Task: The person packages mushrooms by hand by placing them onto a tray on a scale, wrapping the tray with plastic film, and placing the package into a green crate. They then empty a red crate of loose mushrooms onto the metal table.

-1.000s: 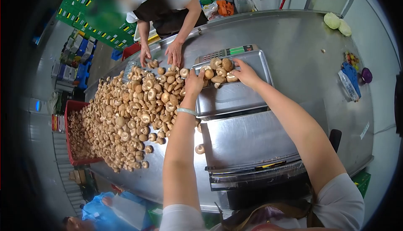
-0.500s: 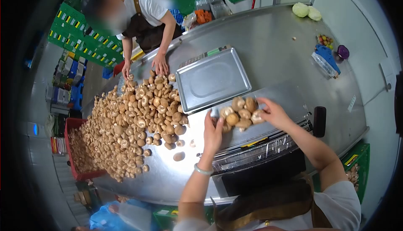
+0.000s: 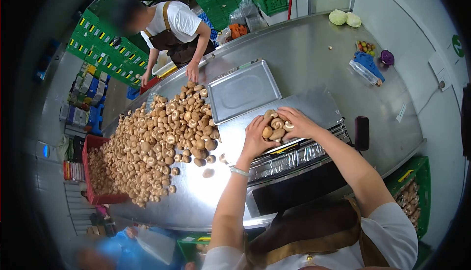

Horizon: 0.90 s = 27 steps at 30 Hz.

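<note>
Between my two hands is a tight cluster of brown shiitake mushrooms (image 3: pixel 275 128), on the steel surface in front of the scale pan. My left hand (image 3: pixel 256 138) curves round the cluster's left side, fingers against the mushrooms. From the right, my right hand (image 3: pixel 297 123) closes on the same cluster, fingertips over its top. Whether a tray lies beneath the mushrooms is hidden. Just below my hands is a wrapping machine (image 3: pixel 289 161) with clear film. A large heap of loose shiitake mushrooms (image 3: pixel 147 145) spreads over the table to the left.
A scale pan (image 3: pixel 245 91) stands beyond my hands. A red crate (image 3: pixel 91 172) borders the heap. Across the table a co-worker (image 3: pixel 179 29) has one hand at the heap. Cabbages (image 3: pixel 344 18), a blue cloth (image 3: pixel 369 65) and a dark case (image 3: pixel 362 132) lie to the right.
My hands have come closer together, and the mushrooms between them are bunched tighter. The co-worker's hand on the left has drawn back from the heap. The whole view has shifted slightly.
</note>
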### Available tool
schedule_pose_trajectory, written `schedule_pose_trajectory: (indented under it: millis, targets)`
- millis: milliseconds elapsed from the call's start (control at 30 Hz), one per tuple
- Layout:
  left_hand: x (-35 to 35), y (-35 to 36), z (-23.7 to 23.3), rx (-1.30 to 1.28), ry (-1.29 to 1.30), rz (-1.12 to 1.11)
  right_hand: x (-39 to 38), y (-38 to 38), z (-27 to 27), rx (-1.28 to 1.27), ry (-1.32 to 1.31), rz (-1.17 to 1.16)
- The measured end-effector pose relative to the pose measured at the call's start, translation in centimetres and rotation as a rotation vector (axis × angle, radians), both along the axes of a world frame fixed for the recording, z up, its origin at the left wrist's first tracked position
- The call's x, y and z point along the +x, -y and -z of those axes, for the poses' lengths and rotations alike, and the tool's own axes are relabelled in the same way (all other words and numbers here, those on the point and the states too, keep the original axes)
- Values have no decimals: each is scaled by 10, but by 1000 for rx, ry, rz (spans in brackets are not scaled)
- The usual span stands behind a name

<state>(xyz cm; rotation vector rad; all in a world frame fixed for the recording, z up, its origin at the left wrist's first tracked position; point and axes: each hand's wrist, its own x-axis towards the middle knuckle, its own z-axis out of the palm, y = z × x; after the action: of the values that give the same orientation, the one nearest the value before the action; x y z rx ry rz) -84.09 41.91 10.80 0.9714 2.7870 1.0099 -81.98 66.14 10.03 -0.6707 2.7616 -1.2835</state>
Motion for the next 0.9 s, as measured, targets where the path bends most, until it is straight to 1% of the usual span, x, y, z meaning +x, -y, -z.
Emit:
schedule_pose_trajectory:
  millis: [33, 133, 167, 267, 367, 400, 433, 467, 500, 533, 600, 633, 667, 733, 767, 800, 867, 900]
  targets:
    - [-2, 0, 4, 13, 17, -3, 0, 10, 8, 22, -11, 78]
    - [-2, 3, 7, 42, 10, 4, 9, 21, 7, 137, -66, 144]
    - [0, 2, 2, 26, 15, 8, 11, 19, 2, 127, -50, 127]
    - [1, 4, -11, 134, 73, 19, 14, 8, -14, 143, -19, 61]
    - [9, 27, -12, 238, 85, -76, 28, -12, -44, 137, -46, 88]
    - [16, 42, -14, 331, 174, -196, 37, -23, -46, 79, -45, 169]
    - [26, 55, -14, 456, 305, -370, 47, -39, -45, 23, -44, 249]
    - [36, 72, -3, 432, 252, -550, 62, -57, -38, 19, -1, 348]
    - [47, 89, 10, 429, 287, -716, 75, -70, -32, 17, 40, 447]
    - [62, 96, 10, 336, 283, -794, 82, -77, -27, 58, 80, 481]
    - [82, 93, 4, 115, 201, -771, 97, -78, -32, 142, 168, 549]
    - [85, 88, 9, 63, 75, -712, 99, -72, -32, 151, 152, 550]
    - [86, 73, 0, 221, 168, -750, 94, -62, -26, 128, 106, 546]
    - [71, 59, 18, 415, 182, -675, 73, -41, -3, 79, -13, 538]
    - [65, 44, -4, 458, 319, -672, 65, -27, 0, 27, -24, 513]
    - [52, 44, 10, 432, 435, -663, 58, -13, 0, -41, 105, 503]
    - [39, 34, 30, 482, 349, -592, 46, 6, 3, -226, 265, 476]
    - [37, 29, 22, 415, 367, -590, 46, 13, 2, -231, 254, 492]
